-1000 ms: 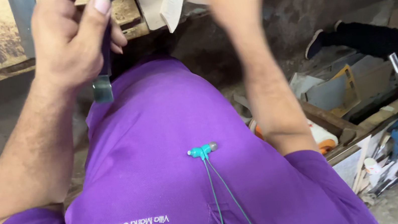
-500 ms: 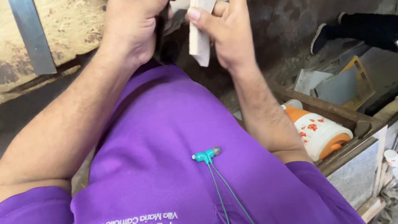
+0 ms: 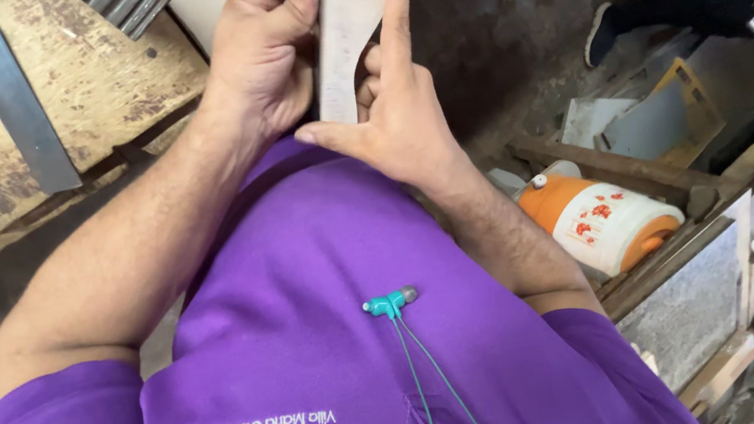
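— Grey metal strip, flat and pale, standing nearly upright at the far middle, just beyond the purple shirt.

— Being held how?

— Left hand curling around the strip's left edge, thumb pressing on its face near the top. Right hand cupping the lower right side, forefinger lying straight along the edge, thumb pointing left under the strip's bottom end. Both gripping it, neither spread wide.

— Lying around it?

— Sitting far left, a worn wooden bench with a steel bar across it. Resting low on the right, an orange and white jug among wooden frames. Hanging on the shirt front, teal earphones with cords trailing near.
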